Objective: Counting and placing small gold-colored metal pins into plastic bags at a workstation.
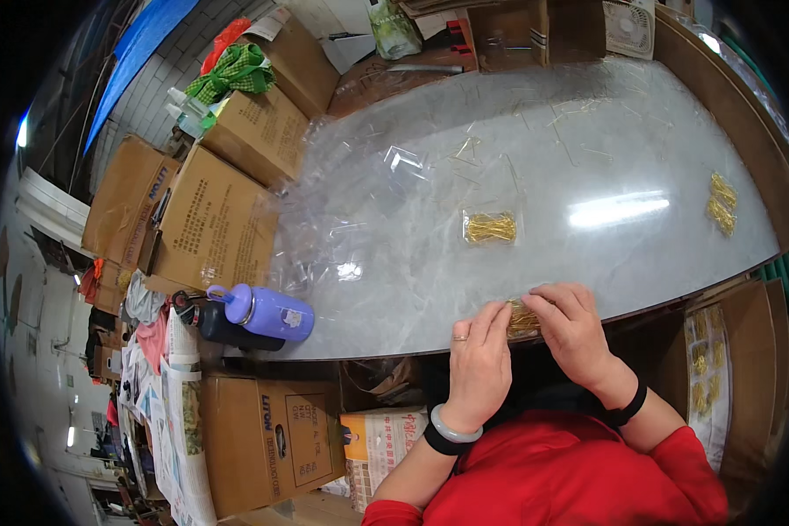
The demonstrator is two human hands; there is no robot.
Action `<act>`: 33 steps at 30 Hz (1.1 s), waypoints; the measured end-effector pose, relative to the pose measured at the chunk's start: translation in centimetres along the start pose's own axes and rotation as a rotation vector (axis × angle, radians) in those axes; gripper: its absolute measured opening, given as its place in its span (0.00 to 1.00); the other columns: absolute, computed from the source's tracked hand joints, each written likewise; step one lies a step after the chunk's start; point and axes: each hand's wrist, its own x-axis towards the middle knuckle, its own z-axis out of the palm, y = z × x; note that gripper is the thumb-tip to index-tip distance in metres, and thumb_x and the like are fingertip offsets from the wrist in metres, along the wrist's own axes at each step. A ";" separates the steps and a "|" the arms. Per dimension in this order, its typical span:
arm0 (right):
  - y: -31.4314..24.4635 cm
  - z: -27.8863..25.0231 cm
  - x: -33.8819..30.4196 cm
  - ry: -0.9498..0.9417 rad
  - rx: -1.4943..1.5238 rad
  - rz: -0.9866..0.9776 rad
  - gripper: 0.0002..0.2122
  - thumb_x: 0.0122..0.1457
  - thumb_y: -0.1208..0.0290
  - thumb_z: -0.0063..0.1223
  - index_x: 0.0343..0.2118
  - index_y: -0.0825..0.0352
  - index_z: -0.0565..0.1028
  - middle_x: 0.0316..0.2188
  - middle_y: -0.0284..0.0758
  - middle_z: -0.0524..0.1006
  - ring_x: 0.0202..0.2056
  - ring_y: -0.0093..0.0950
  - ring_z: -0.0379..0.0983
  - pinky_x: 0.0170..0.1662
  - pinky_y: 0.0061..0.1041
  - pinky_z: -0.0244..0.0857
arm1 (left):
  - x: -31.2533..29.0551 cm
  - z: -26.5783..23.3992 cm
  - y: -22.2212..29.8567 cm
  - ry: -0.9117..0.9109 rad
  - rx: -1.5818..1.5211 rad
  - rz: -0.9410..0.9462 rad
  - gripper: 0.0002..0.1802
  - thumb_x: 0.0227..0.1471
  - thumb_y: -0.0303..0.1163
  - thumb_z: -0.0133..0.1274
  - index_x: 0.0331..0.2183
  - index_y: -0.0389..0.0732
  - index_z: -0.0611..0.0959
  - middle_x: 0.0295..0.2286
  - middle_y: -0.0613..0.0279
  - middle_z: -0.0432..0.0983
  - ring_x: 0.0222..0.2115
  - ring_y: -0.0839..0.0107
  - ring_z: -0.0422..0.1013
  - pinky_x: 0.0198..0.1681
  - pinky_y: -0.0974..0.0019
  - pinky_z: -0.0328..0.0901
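Observation:
At the table's near edge, a bundle of thin gold-coloured wire pieces lies between my two hands. My left hand has its fingers pressed together against the bundle's left end. Curled over the right end is my right hand, its fingertips on the wires. Much of the bundle is hidden beneath the fingers. Just beyond sits a clear plastic bag holding a similar gold bundle. Two more gold bundles rest near the table's right edge.
Clear plastic bags spread over the left of the grey table. A purple bottle lies near the left edge beside a black one. Cardboard boxes line the left; loose wires are scattered farther back. Packed bundles fill a box at right.

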 end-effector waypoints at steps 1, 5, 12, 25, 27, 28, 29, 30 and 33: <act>0.2 0.0 0.0 0.000 0.021 0.003 0.17 0.51 0.80 0.57 0.46 0.65 0.77 0.43 0.35 0.76 0.46 0.36 0.71 0.50 0.36 0.64 | 0.0 0.4 -0.4 0.038 -0.047 0.043 0.20 0.57 0.24 0.51 0.53 0.34 0.76 0.48 0.47 0.72 0.48 0.48 0.67 0.53 0.54 0.61; 0.5 -0.4 -0.2 0.002 0.087 0.010 0.15 0.55 0.80 0.56 0.46 0.65 0.77 0.45 0.37 0.76 0.48 0.38 0.71 0.51 0.36 0.65 | -0.2 1.4 -1.0 0.154 -0.082 0.120 0.24 0.58 0.28 0.53 0.55 0.32 0.71 0.50 0.48 0.70 0.50 0.48 0.64 0.57 0.51 0.57; 0.7 -2.1 -1.3 0.028 0.147 0.236 0.17 0.59 0.83 0.50 0.53 0.68 0.73 0.50 0.43 0.74 0.52 0.45 0.69 0.56 0.41 0.62 | 1.4 3.0 -2.2 0.038 -0.066 0.265 0.26 0.58 0.32 0.54 0.56 0.33 0.71 0.54 0.46 0.64 0.57 0.44 0.60 0.63 0.45 0.54; -1.6 -1.9 -1.5 -0.223 0.023 0.168 0.26 0.57 0.74 0.55 0.60 0.70 0.67 0.61 0.47 0.68 0.65 0.47 0.59 0.68 0.54 0.42 | 1.7 4.0 -1.6 0.087 -0.032 0.241 0.24 0.57 0.29 0.53 0.54 0.30 0.72 0.53 0.43 0.65 0.56 0.45 0.61 0.64 0.41 0.53; -0.6 -1.5 -1.7 -0.074 0.190 0.249 0.23 0.57 0.79 0.53 0.58 0.69 0.68 0.54 0.46 0.73 0.60 0.46 0.65 0.66 0.52 0.49 | 1.6 3.9 -1.7 0.088 -0.029 0.244 0.24 0.57 0.29 0.53 0.54 0.30 0.72 0.53 0.43 0.65 0.57 0.44 0.61 0.64 0.41 0.53; -0.4 -1.6 -1.6 -0.073 0.184 0.250 0.23 0.57 0.79 0.53 0.58 0.69 0.68 0.54 0.46 0.73 0.60 0.46 0.65 0.66 0.52 0.49 | 1.5 3.9 -1.7 0.077 -0.030 0.242 0.24 0.57 0.29 0.53 0.54 0.30 0.72 0.53 0.43 0.65 0.57 0.44 0.61 0.64 0.41 0.54; -0.1 -1.7 -1.4 -0.074 0.095 0.207 0.23 0.56 0.81 0.52 0.57 0.69 0.69 0.51 0.44 0.75 0.59 0.45 0.66 0.65 0.51 0.52 | 1.6 3.9 -1.6 0.082 -0.035 0.244 0.23 0.57 0.29 0.53 0.53 0.31 0.73 0.53 0.43 0.65 0.57 0.43 0.60 0.64 0.41 0.54; 0.1 -1.7 -1.3 -0.076 0.006 0.164 0.23 0.55 0.83 0.52 0.56 0.69 0.70 0.48 0.42 0.77 0.57 0.44 0.68 0.64 0.50 0.54 | 1.5 4.1 -1.6 0.082 -0.039 0.246 0.23 0.57 0.29 0.53 0.53 0.31 0.73 0.53 0.43 0.65 0.57 0.43 0.60 0.64 0.41 0.54; -0.8 -1.5 -1.0 -0.039 -0.072 0.060 0.24 0.51 0.84 0.53 0.54 0.67 0.72 0.42 0.39 0.79 0.53 0.41 0.71 0.62 0.49 0.57 | 1.4 4.0 -2.0 0.107 -0.036 0.260 0.21 0.56 0.29 0.54 0.51 0.33 0.75 0.53 0.44 0.65 0.58 0.43 0.60 0.64 0.43 0.55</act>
